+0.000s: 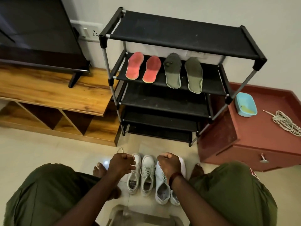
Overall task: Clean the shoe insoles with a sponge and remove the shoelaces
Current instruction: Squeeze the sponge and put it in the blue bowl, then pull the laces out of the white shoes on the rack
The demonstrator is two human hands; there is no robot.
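Observation:
Several white sneakers (147, 175) stand side by side on the floor between my feet. My left hand (121, 163) hovers over the leftmost shoe, fingers curled round a white shoelace (120, 150) that loops out past its knuckles. My right hand (169, 163) is over the right pair, fingers curled, and seems to pinch a pale lace end by the thumb. Two red insoles (143, 67) and two green insoles (184, 73) lie on the second shelf of the black shoe rack (179, 31). A bundle of removed laces (286, 123) lies on the red cabinet.
A blue tub (246, 104) with something yellow inside sits on the red cabinet (260, 141) right of the rack. A wooden TV stand (53, 95) with a television is to the left. A clear plastic object (138, 216) is at the bottom edge between my knees.

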